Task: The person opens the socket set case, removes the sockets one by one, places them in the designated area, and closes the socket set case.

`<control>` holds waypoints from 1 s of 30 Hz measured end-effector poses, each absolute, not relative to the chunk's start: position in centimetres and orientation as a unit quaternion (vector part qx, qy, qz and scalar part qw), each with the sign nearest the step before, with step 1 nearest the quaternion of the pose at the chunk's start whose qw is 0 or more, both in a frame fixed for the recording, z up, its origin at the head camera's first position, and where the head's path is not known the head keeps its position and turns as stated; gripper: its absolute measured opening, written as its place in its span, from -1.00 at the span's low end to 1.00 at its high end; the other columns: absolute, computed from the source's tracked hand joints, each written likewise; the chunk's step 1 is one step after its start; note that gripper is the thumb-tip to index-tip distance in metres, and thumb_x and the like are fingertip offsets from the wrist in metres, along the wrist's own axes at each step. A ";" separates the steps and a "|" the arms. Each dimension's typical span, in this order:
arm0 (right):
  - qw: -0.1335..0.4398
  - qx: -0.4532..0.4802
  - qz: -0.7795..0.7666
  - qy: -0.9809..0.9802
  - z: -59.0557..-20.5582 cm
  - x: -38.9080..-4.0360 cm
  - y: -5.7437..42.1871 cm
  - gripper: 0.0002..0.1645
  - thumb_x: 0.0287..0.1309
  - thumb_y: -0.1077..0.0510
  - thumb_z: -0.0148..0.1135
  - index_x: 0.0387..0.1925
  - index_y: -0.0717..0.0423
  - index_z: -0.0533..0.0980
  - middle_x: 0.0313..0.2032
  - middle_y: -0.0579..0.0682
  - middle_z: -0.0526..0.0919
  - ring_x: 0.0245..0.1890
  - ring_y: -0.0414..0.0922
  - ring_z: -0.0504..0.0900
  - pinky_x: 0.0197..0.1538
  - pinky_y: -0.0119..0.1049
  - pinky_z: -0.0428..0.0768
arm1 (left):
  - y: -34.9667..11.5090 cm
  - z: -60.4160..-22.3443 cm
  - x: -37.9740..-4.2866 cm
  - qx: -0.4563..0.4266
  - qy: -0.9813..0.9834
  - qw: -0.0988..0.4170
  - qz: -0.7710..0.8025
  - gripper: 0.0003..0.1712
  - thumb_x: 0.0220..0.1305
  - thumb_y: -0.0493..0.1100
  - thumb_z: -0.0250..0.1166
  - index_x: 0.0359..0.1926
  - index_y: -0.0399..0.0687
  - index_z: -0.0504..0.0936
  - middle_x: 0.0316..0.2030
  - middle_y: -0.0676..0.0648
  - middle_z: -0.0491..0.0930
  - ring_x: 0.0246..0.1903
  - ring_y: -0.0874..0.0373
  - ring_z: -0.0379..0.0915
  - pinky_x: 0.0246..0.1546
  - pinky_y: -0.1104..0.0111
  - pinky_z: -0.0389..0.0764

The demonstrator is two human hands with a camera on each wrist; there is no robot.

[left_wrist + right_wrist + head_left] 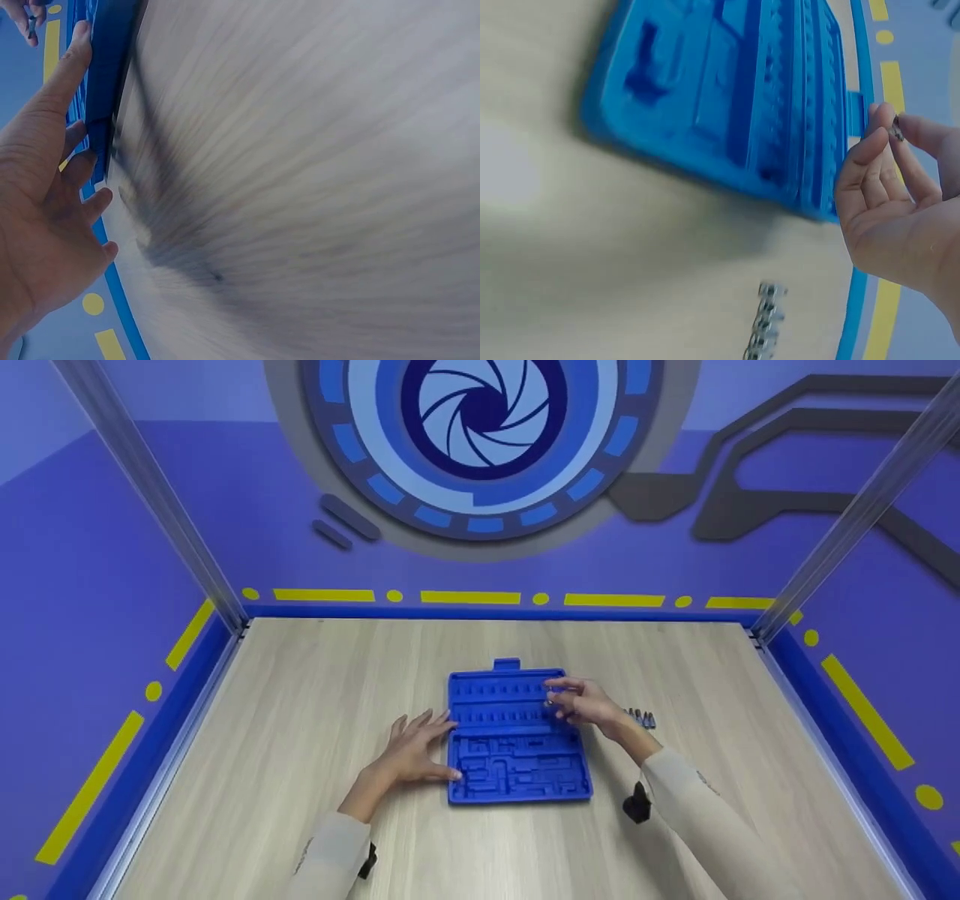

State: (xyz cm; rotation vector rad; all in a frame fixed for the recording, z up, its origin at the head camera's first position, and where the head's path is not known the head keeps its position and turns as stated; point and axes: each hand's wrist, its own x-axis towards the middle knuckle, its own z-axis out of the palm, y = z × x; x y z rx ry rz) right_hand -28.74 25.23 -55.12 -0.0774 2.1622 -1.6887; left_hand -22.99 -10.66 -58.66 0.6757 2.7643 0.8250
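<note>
A blue plastic tool case (517, 769) lies open and flat on the table, its moulded slots showing. My left hand (416, 750) is at the case's left side with fingers spread; in the left wrist view the thumb (71, 64) touches the case's edge. Above the upper right of the case, my right hand (589, 705) pinches a small metal bit (897, 133) between thumb and fingertips. The bit's exact shape is too small to tell. Right of the case, several metal bits (641, 718) lie in a row, partly behind the right wrist in the head view.
The wooden table (315, 682) is bordered by blue walls (187, 510) with yellow marks at the back and sides. Metal posts (142, 472) stand at the back corners. A latch tab (507, 664) sticks out from the case's far edge.
</note>
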 end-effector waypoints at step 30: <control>0.203 -0.072 -0.567 0.795 -55.4 -25.6 36.7 -0.23 0.34 0.15 0.32 0.46 0.31 0.27 -0.09 -0.01 0.78 -0.25 -0.17 0.72 -0.18 -0.30 0.71 | -10.8 -58.8 -23.0 0.244 0.923 0.082 0.284 0.14 -0.06 0.28 0.59 0.49 -0.06 0.37 0.56 -0.22 0.19 0.56 -0.36 -0.02 0.49 -0.42 -0.20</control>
